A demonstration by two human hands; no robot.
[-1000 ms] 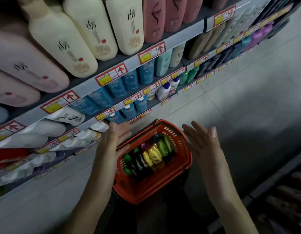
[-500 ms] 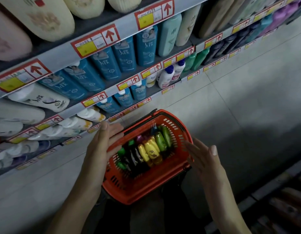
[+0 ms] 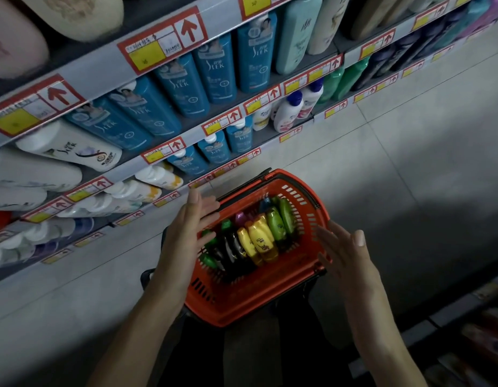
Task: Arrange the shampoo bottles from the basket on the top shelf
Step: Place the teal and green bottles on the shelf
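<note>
Flanking a red basket (image 3: 256, 305), both hands are released, fingers straight and holding nothing. The left hand (image 3: 190, 230) lies across the basket's left rim with its fingertips over the nearest bottles; whether it touches the rim cannot be told. The right hand (image 3: 347, 255) stands palm inward just beside the right wall, fingertips close to the mesh.

The shampoo bottles (image 3: 259, 241) are all in the basket, packed side by side: green ones toward the far end, yellow in the middle, black nearer the left hand, with a few green caps along the left side. The basket sits low in front of the person on something dark that cannot be made out, above a grey tiled floor (image 3: 410, 163).

To the left run the shelves (image 3: 108, 65). Blue bottles (image 3: 214, 71) fill one level, white bottles (image 3: 72, 146) lie below them, and cream bottles (image 3: 83, 15) stand on the highest level in view. Price tags (image 3: 164, 40) with red arrows line each shelf edge.
</note>
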